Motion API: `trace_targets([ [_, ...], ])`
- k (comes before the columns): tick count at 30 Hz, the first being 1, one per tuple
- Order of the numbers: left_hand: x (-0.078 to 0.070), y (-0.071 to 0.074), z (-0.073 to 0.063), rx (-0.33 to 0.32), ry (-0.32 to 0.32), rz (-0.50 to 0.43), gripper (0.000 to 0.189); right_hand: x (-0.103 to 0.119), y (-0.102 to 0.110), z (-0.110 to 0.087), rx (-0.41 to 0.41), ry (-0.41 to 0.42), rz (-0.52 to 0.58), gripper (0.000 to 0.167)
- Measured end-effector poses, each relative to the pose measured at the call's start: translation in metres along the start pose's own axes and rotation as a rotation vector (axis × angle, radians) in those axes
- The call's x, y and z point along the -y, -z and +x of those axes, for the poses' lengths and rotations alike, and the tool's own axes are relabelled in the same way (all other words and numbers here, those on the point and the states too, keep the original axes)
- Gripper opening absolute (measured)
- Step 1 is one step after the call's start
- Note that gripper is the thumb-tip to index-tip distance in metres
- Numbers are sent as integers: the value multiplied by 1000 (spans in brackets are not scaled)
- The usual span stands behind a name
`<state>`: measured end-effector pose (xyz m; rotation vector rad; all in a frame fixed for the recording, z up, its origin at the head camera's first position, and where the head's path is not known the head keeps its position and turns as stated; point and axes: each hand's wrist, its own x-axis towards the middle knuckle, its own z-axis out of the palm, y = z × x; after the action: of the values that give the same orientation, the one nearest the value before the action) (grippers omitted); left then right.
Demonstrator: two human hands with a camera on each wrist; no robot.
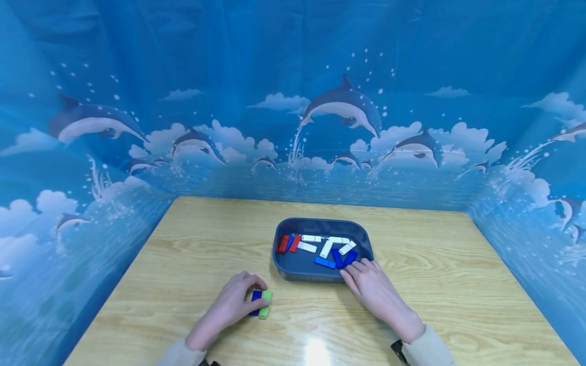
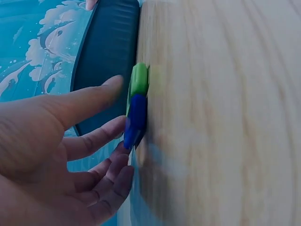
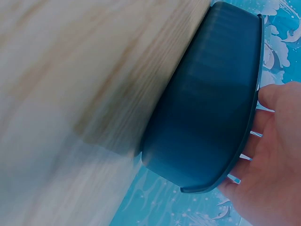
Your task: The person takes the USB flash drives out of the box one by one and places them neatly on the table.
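Observation:
On the tabletop, a dark blue block (image 1: pixel 255 303) and a light green block (image 1: pixel 265 305) lie side by side, both small and oblong. My left hand (image 1: pixel 236 301) arches around them. In the left wrist view its thumb stands apart from the green block (image 2: pixel 139 79), and the forefinger reaches the edge of the blue block (image 2: pixel 136 120). My right hand (image 1: pixel 373 290) reaches over the near right rim of a dark blue-grey tray (image 1: pixel 306 274), beside a dark blue block (image 1: pixel 350 257). The tray wall (image 3: pixel 202 103) hides those fingertips in the right wrist view.
Inside the tray lie several white blocks (image 1: pixel 307 247), red blocks (image 1: pixel 284 244) and more blue blocks (image 1: pixel 324 263). The wooden table (image 1: pixel 206 239) reaches back to a blue dolphin-print curtain (image 1: pixel 284 127), which also hangs along both sides.

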<state>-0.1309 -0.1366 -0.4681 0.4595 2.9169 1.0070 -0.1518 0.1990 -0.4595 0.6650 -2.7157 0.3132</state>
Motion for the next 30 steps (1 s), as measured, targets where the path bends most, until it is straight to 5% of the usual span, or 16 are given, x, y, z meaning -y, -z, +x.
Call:
trace_targets([
  [6,-4,2,8,-132,3,-43,9,0,0,0,-6,0,1,17],
  [12,-15,5,19,-225,-9,-83,8,2,2,0,5,-4,11,18],
  [20,-34,11,40,-241,-46,-108,4,3,3,1,11,-10,6,18],
  [30,-58,6,69,-183,-87,-50,4,1,2,0,-2,4,0,17],
])
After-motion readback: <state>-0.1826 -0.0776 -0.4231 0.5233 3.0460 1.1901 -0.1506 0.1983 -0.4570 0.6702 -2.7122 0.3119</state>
